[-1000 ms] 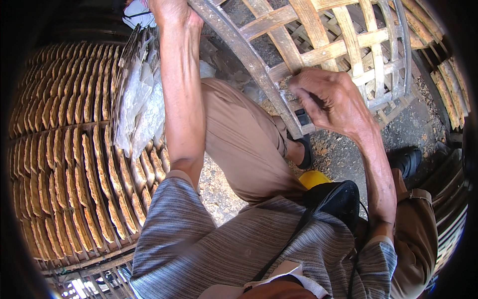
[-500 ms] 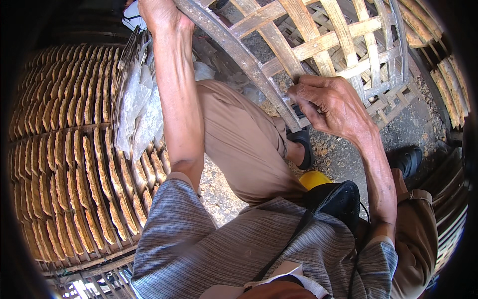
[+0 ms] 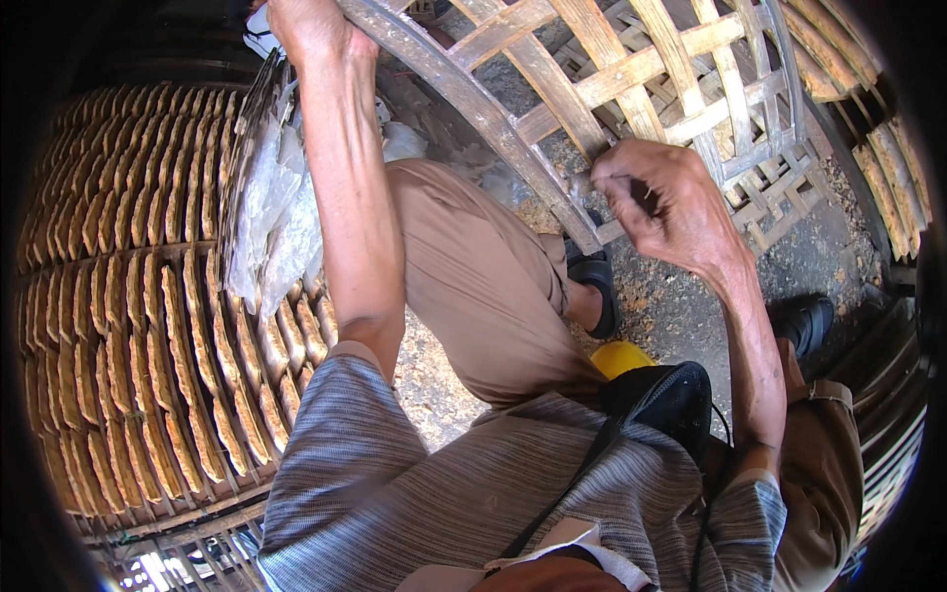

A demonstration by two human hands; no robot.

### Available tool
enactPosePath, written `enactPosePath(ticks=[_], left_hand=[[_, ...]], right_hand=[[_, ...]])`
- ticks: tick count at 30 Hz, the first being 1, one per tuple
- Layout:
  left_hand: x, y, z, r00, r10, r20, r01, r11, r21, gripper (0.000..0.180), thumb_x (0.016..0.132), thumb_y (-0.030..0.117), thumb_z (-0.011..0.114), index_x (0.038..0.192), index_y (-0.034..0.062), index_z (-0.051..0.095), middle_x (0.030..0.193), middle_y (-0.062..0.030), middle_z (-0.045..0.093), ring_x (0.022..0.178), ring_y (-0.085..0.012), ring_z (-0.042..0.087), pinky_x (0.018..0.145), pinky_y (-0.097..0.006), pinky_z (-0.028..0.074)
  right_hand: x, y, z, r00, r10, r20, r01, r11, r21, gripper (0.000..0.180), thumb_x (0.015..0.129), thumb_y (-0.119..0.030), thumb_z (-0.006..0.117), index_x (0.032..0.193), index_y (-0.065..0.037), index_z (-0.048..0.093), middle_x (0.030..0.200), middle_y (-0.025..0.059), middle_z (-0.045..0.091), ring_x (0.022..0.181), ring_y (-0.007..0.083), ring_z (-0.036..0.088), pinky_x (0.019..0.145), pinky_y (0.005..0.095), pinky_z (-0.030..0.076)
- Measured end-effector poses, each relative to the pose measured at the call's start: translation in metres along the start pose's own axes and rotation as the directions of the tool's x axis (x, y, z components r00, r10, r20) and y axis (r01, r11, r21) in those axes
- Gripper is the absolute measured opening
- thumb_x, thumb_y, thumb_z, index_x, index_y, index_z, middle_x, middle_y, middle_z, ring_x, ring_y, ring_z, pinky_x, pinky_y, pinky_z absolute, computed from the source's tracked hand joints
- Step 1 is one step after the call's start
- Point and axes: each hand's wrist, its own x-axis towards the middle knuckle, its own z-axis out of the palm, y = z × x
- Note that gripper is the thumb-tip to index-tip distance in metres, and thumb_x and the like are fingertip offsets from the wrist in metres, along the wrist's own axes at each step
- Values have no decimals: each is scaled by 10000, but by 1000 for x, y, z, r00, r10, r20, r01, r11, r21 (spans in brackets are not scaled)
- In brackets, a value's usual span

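A woven bamboo rack (image 3: 623, 81) with an open lattice and a dark, worn side rail hangs tilted in front of me. My left hand (image 3: 314, 35) is at the upper end of that rail; its fingers are cut off by the top edge of the picture. Beside the rail's lower end, my right hand (image 3: 663, 202) is curled with thumb and fingertips brought together. Its fingertips are close to the lattice strips, and whatever is pinched there is too small to make out.
To my left stand long rows of brown slabs (image 3: 138, 326) on slatted racks. Crumpled clear plastic sheets (image 3: 281, 212) hang next to them. More slabs (image 3: 883, 187) lie at the far right. Crumbs litter the grey floor (image 3: 671, 306), and something yellow (image 3: 621, 358) is near my foot.
My right hand has shifted slightly right and away from the rail, with a gap now showing inside its curled fingers. The rack has moved a little; my left arm is almost unchanged.
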Motion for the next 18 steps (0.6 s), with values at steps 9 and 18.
enactPosePath(ticks=[9, 18], left_hand=[[3, -7, 2, 994, 22, 106, -26, 999, 40, 529, 1079, 599, 553, 941, 90, 597, 815, -66, 626, 701, -189, 657, 615, -301, 586], [-2, -3, -4, 999, 27, 25, -28, 999, 42, 530, 1071, 599, 569, 1033, 73, 626, 871, -75, 648, 767, -210, 678, 660, -340, 611]], right_hand=[[25, -10, 19, 927, -241, -289, 207, 968, -143, 98, 944, -5, 741, 1030, 16, 784, 871, 118, 772, 698, 182, 715, 582, 322, 560], [2, -6, -12, 982, 128, 137, -150, 975, 166, 143, 866, 105, 682, 933, 6, 760, 736, 110, 725, 590, 162, 642, 523, 314, 506]])
